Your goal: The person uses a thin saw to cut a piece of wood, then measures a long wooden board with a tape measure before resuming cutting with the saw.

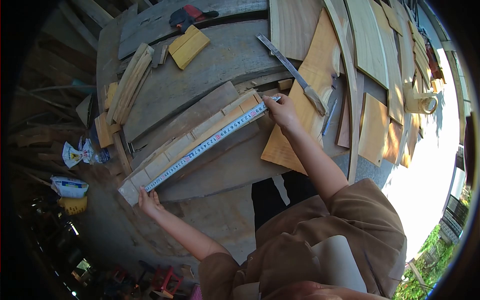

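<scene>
A white tape measure blade (210, 141) with printed numbers stretches diagonally along a long wooden piece (192, 139) marked off by crosswise lines. At its lower left end, my left hand (149, 202) pinches the blade near the corner of the wood. My right hand (282, 111) is closed on the blade's upper right end, thumb and fingers pressed together. Just beyond the right hand, a long metal blade with a wooden end (287, 65) lies across a broad orange-brown board (320, 52). A slim pen-like tool (330, 117) rests right of that board.
Many boards (367, 42) cover the right side of the worktable (215, 55). A yellowish wood block (189, 46) and a black-and-red item (191, 17) lie at the back. Stacked wood strips (131, 82) stand left. Bags (70, 186) sit beyond the left edge.
</scene>
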`<state>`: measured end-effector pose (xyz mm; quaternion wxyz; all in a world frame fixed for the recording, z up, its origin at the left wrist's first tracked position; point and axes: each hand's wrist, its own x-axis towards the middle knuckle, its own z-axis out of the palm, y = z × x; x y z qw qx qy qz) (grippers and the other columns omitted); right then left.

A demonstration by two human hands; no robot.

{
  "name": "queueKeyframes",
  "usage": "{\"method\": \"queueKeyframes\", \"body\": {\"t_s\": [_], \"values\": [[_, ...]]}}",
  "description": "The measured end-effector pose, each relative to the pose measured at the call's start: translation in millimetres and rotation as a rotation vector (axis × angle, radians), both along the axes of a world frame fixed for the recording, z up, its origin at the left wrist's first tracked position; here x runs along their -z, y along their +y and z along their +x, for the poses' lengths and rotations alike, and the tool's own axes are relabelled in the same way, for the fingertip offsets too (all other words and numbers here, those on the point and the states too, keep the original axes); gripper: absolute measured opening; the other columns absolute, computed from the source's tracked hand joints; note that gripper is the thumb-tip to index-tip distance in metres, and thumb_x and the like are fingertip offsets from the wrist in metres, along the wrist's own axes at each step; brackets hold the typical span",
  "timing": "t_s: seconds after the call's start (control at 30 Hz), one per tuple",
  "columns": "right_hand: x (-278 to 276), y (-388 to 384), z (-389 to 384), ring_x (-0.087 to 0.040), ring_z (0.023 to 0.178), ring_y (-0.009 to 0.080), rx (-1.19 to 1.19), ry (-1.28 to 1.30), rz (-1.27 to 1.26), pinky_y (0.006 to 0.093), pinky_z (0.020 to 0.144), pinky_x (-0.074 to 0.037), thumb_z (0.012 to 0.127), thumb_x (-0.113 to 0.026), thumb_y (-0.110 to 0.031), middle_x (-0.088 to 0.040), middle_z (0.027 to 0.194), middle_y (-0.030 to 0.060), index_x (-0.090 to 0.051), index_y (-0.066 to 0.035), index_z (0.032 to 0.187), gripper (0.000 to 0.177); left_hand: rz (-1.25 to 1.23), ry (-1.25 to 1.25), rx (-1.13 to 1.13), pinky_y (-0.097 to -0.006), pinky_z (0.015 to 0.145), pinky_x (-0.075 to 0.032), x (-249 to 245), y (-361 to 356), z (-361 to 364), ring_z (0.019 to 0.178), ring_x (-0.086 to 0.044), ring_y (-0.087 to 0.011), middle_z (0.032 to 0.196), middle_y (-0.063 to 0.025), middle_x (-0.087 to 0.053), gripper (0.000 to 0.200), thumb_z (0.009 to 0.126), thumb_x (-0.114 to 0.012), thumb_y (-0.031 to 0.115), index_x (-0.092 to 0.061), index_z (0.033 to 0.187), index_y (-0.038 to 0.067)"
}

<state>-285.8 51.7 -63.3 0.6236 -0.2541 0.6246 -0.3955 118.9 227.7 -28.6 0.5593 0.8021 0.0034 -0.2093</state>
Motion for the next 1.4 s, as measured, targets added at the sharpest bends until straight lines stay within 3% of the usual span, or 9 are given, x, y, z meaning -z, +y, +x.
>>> {"method": "queueKeyframes", "body": {"t_s": [0.3, 0.37, 0.57, 0.7, 0.83, 0.87, 1.03, 1.17, 1.4], "values": [[-2, 0, 0, -0.039, 0.045, 0.0060, -0.009, 0.009, -0.030, 0.0214, 0.041, -0.029, 0.081, -0.061, -0.022, -0.046, 0.057, -0.0006, -0.048, -0.004, 0.074, 0.023, -0.017, -0.003, -0.028, -0.0235, 0.064, -0.040, 3, 0, 0, 0.073, -0.056, -0.0127, 0.084, -0.0026, -0.059, 0.029, 0.081, -0.063, 0.028, -0.057, 0.098, 0.006], [2, 0, -2, -0.043, 0.046, 0.0073, -0.013, -0.005, -0.031, 0.0225, 0.041, -0.033, 0.081, -0.060, -0.021, -0.048, 0.058, 0.0015, -0.050, -0.001, 0.076, 0.023, -0.039, 0.021, -0.030, -0.0239, 0.063, -0.041, 3, -1, 0, 0.072, -0.056, -0.0134, 0.083, -0.0033, -0.059, 0.028, 0.081, -0.064, 0.027, -0.057, 0.098, 0.005], [-6, -4, -10, -0.038, 0.044, 0.0064, -0.122, -0.049, 0.035, 0.0224, 0.039, -0.029, 0.082, -0.060, -0.023, -0.045, 0.057, -0.0004, -0.050, -0.002, 0.076, 0.024, -0.055, 0.089, -0.060, -0.0239, 0.063, -0.042, 2, -3, 1, 0.072, -0.057, -0.0149, 0.083, -0.0051, -0.060, 0.029, 0.080, -0.064, 0.025, -0.055, 0.098, 0.004], [-37, -1, -13, -0.034, 0.041, 0.0045, -0.162, -0.110, 0.039, 0.0201, 0.037, -0.025, 0.083, -0.058, -0.036, -0.040, 0.055, -0.0036, -0.051, -0.005, 0.079, 0.032, -0.062, 0.116, -0.082, -0.0231, 0.059, -0.043, -10, 4, 2, 0.067, -0.060, -0.0158, 0.083, -0.0045, -0.060, 0.024, 0.082, -0.062, 0.023, -0.055, 0.095, 0.004], [-67, 0, -16, -0.031, 0.039, 0.0035, -0.179, -0.291, -0.040, 0.0176, 0.036, -0.022, 0.088, -0.049, -0.038, -0.039, 0.055, -0.0053, -0.049, -0.008, 0.085, 0.030, -0.087, 0.160, -0.083, -0.0216, 0.056, -0.042, -36, 18, 8, 0.066, -0.061, -0.0161, 0.082, -0.0040, -0.060, 0.021, 0.083, -0.060, 0.021, -0.054, 0.095, 0.005], [-73, 0, -17, -0.033, 0.040, 0.0042, -0.206, -0.309, -0.044, 0.0186, 0.038, -0.024, 0.089, -0.046, -0.039, -0.043, 0.056, -0.0044, -0.051, -0.008, 0.094, 0.032, -0.138, 0.187, -0.067, -0.0208, 0.054, -0.042, -36, 23, 13, 0.066, -0.061, -0.0162, 0.081, -0.0039, -0.060, 0.020, 0.083, -0.060, 0.020, -0.054, 0.094, 0.005], [-86, 14, -20, -0.040, 0.044, 0.0054, -0.177, -0.403, -0.056, 0.0194, 0.040, -0.030, 0.087, -0.051, -0.040, -0.047, 0.059, -0.0031, -0.047, -0.007, 0.108, 0.039, -0.298, 0.269, -0.064, -0.0220, 0.056, -0.047, -41, 36, 38, 0.073, -0.060, -0.0186, 0.083, -0.0060, -0.058, 0.018, 0.084, -0.058, 0.018, -0.054, 0.095, 0.004], [-80, 33, -30, -0.040, 0.043, 0.0057, -0.097, -0.349, -0.027, 0.0191, 0.039, -0.030, 0.085, -0.053, -0.040, -0.048, 0.062, -0.0025, -0.048, -0.008, 0.102, 0.037, -0.391, 0.318, -0.116, -0.0250, 0.062, -0.051, -34, 30, 73, 0.075, -0.060, -0.0200, 0.085, -0.0073, -0.058, 0.018, 0.086, -0.055, 0.017, -0.054, 0.097, 0.003], [-68, 56, -50, -0.039, 0.044, 0.0056, 0.041, -0.010, 0.030, 0.0204, 0.039, -0.032, 0.084, -0.055, -0.033, -0.046, 0.062, -0.0031, -0.051, -0.011, 0.101, 0.028, -0.572, 0.433, -0.214, -0.0287, 0.059, -0.054, -17, -39, 130, 0.073, -0.062, -0.0250, 0.087, -0.0154, -0.058, 0.022, 0.086, -0.054, 0.013, -0.052, 0.100, -0.004]]}}
